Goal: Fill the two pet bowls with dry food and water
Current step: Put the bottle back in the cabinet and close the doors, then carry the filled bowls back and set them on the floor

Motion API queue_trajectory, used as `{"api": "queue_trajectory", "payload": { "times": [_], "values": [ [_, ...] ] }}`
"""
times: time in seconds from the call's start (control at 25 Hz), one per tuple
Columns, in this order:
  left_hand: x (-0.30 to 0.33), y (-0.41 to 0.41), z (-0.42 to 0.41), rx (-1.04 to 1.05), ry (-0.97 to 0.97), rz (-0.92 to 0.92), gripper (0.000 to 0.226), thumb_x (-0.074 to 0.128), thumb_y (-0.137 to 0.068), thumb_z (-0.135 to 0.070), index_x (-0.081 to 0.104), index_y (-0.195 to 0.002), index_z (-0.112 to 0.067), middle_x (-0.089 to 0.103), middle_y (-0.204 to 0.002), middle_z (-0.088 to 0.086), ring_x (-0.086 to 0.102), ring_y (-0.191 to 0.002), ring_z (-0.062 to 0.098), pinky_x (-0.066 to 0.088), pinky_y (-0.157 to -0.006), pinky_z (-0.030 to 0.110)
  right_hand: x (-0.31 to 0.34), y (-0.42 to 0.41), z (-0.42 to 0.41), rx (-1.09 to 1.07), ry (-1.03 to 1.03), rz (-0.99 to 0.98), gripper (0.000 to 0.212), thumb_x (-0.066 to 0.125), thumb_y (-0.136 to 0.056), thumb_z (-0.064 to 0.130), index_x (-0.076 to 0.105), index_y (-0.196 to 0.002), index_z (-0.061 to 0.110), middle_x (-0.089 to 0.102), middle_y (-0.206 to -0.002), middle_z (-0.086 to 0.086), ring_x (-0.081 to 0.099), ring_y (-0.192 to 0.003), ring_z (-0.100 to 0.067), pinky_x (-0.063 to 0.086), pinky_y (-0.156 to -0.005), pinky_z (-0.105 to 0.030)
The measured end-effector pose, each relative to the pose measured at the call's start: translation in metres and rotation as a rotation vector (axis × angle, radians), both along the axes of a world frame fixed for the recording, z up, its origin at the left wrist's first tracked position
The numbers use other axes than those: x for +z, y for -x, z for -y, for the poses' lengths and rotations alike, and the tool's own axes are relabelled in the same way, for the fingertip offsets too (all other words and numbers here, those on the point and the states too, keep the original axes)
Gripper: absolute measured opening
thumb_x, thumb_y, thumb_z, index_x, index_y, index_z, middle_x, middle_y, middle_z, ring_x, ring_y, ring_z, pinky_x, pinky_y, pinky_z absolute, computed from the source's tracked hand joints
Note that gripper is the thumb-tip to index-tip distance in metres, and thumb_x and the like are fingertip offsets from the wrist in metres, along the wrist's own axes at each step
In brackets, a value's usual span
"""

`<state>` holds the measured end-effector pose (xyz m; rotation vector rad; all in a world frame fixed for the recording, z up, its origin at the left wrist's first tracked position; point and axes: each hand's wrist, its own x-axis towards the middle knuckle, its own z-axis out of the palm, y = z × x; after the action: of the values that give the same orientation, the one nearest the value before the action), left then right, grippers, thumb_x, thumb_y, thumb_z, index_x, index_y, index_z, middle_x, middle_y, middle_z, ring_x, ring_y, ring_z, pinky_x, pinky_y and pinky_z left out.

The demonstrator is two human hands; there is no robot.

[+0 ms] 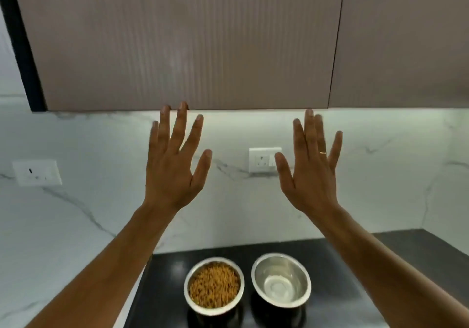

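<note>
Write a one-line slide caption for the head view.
Left hand and right hand raised open above kibble bowl and water bowl.

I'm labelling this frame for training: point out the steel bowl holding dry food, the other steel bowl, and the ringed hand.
round steel bowl of brown dry food (214, 285), head view, on the kibble.
round steel bowl beside it (281, 280), head view, inner base.
right hand with gold ring (311, 175), head view, back of hand.

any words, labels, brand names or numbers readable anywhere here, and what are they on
None: no text can be read in this view.
White wall socket plate between the hands: no lettering visible.
White switch plate at left on the marble wall: only dark marks, nothing legible.
Steel bowl of brown dry food and steel bowl of water: no visible stamp or brand.
Ribbed beige cabinet door: no label.
</note>
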<state>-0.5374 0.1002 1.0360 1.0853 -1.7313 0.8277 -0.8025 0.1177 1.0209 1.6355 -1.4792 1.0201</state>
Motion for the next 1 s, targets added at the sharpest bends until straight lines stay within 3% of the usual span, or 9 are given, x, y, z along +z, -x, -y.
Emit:
{"api": "queue_trajectory", "payload": {
  "times": [0.12, 0.28, 0.4, 0.56, 0.68, 0.76, 0.8, 0.88, 1.0],
  "values": [
    [-0.076, -0.016, -0.005, -0.067, -0.297, -0.102, 0.067, 0.032, -0.101, -0.051, 0.030, -0.160, -0.020, 0.021, -0.169, 0.011, 0.011, -0.158, 0.033, 0.013, -0.127, 0.051, -0.085, 0.008, -0.009, 0.091, -0.228, 0.147, 0.075, 0.029, -0.100, 0.050, 0.011, -0.161, 0.011, 0.002, -0.170, -0.008, -0.001, -0.158, -0.023, -0.004, -0.125, -0.054],
    [-0.167, -0.031, -0.009, -0.103, -0.763, -0.471, 0.068, 0.050, -0.102, -0.044, 0.028, -0.161, -0.020, 0.025, -0.169, 0.008, 0.019, -0.158, 0.028, 0.024, -0.124, 0.048, -0.183, 0.021, -0.027, 0.113, -0.475, 0.605, 0.076, 0.041, -0.094, 0.049, 0.029, -0.156, 0.007, 0.031, -0.163, -0.015, 0.026, -0.152, -0.031, 0.017, -0.123, -0.051],
    [-0.213, -0.023, -0.010, -0.097, -1.042, -0.766, 0.070, 0.055, -0.103, -0.035, 0.025, -0.162, -0.014, 0.025, -0.169, 0.011, 0.024, -0.156, 0.027, 0.025, -0.123, 0.042, -0.222, 0.031, -0.032, 0.092, -0.687, 1.010, 0.071, 0.055, -0.100, 0.038, 0.023, -0.159, 0.011, 0.027, -0.165, -0.013, 0.027, -0.151, -0.030, 0.026, -0.121, -0.045],
    [-0.268, -0.008, -0.004, -0.001, -1.311, -1.079, 0.072, 0.055, -0.103, -0.036, 0.021, -0.163, -0.014, 0.031, -0.166, 0.017, 0.033, -0.151, 0.036, 0.033, -0.121, 0.050, -0.264, 0.042, -0.018, 0.022, -0.831, 1.373, 0.074, 0.057, -0.099, 0.037, 0.022, -0.159, 0.013, 0.032, -0.162, -0.016, 0.038, -0.145, -0.034, 0.036, -0.115, -0.050],
    [-0.291, 0.005, -0.003, 0.050, -1.465, -1.468, 0.071, 0.053, -0.104, -0.031, 0.016, -0.163, -0.021, 0.038, -0.160, 0.018, 0.049, -0.137, 0.043, 0.050, -0.103, 0.058, -0.289, 0.047, 0.000, 0.010, -0.884, 1.674, 0.078, 0.063, -0.088, 0.036, 0.029, -0.154, 0.012, 0.048, -0.148, -0.020, 0.058, -0.119, -0.032, 0.050, -0.103, -0.053],
    [-0.301, 0.014, -0.001, 0.023, -1.517, -1.699, 0.060, 0.051, -0.106, -0.020, 0.025, -0.159, -0.018, 0.055, -0.138, 0.024, 0.064, -0.118, 0.047, 0.058, -0.087, 0.056, -0.296, 0.048, 0.009, 0.039, -0.948, 1.846, 0.047, 0.058, -0.096, 0.019, 0.042, -0.138, 0.005, 0.058, -0.126, -0.023, 0.065, -0.102, -0.035, 0.058, -0.091, -0.051],
    [-0.303, 0.018, -0.001, 0.006, -1.529, -1.767, 0.053, 0.051, -0.106, -0.016, 0.031, -0.155, -0.015, 0.061, -0.122, 0.023, 0.067, -0.109, 0.047, 0.059, -0.084, 0.055, -0.299, 0.048, 0.012, 0.053, -0.986, 1.900, 0.032, 0.053, -0.099, 0.011, 0.045, -0.129, 0.005, 0.060, -0.114, -0.023, 0.067, -0.096, -0.039, 0.061, -0.083, -0.049],
    [-0.308, 0.024, -0.003, -0.008, -1.528, -1.846, 0.048, 0.053, -0.104, -0.010, 0.038, -0.149, -0.013, 0.063, -0.104, 0.021, 0.071, -0.096, 0.045, 0.060, -0.079, 0.053, -0.300, 0.046, 0.014, 0.079, -1.038, 1.973, 0.027, 0.049, -0.101, 0.002, 0.046, -0.127, 0.008, 0.061, -0.105, -0.021, 0.069, -0.095, -0.045, 0.065, -0.066, -0.042],
    [-0.311, 0.029, -0.005, -0.014, -1.480, -1.888, 0.049, 0.058, -0.101, -0.004, 0.043, -0.146, -0.013, 0.067, -0.103, 0.022, 0.073, -0.086, 0.039, 0.065, -0.067, 0.046, -0.307, 0.045, 0.015, 0.120, -1.000, 2.048, 0.036, 0.048, -0.100, -0.004, 0.048, -0.134, 0.006, 0.064, -0.118, -0.024, 0.070, -0.098, -0.043, 0.064, -0.052, -0.032]
  ]
}}
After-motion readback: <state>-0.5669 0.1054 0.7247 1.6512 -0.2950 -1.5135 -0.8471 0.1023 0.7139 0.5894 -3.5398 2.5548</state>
